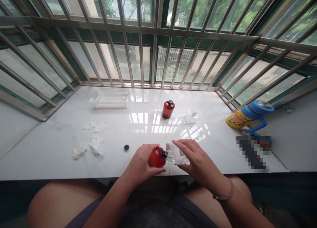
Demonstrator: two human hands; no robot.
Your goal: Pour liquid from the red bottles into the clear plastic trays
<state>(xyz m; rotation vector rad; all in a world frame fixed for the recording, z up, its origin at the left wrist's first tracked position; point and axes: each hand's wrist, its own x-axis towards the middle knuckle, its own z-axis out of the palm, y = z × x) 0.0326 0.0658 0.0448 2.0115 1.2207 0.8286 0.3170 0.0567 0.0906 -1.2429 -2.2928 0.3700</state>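
Observation:
My left hand [142,160] is wrapped round an amber bottle [156,157], tilted with its uncapped neck pointing right. Closed on a clear square bottle [177,154] is my right hand [195,155]. The two bottle mouths meet between my hands; the exact contact is too small to tell. Left of my left hand, a black cap [126,147] lies on the white marble-look ledge [146,139]. Farther back stands a second amber bottle [168,110], upright with a dark cap. A small clear square container [191,117] is to its right.
A white perforated basket [110,104] sits at the back left. Crumpled white tissues or gloves [95,145] and flatter white pieces [94,126] lie at left. A blue and yellow flask [247,115] stands at right, near a blurred-out item [252,152]. Metal bars [153,56] line the window.

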